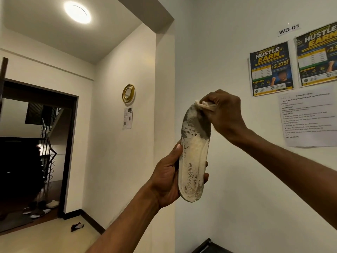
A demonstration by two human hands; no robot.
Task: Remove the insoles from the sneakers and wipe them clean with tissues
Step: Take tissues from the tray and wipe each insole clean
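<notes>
In the head view, a soiled insole [194, 152] is held upright in the air in front of a white wall [228, 179], heel end down and toe end up. Its heel end is gripped by the left hand [167, 178]: the thumb is laid along the left edge, and the fingers are curled round behind, so that only two fingertips [206, 175] are seen at the right edge. The word FASHION can be read on the lower part; dark grey grime is spread over the upper part.

A crumpled tissue [204, 105] is pinched in the curled fingers of the right hand [224, 112] and pressed against the toe end. Most of the tissue is hidden inside the hand, and the very tip of the insole is covered by it.

Two posters [271, 70] are fixed to the wall at the right, the farther one cut off by the frame edge, under a label reading WS-01 [289, 30]. The small print of the sheet [308, 117] beneath is mostly too blurred to be read.

At the left, a dark doorway [36, 152] is seen; footwear [42, 208] on the floor there is too dim to be identified. A dark scrap [77, 226] lies on the floor nearby. A black object [209, 246] is cut off at the bottom edge.
</notes>
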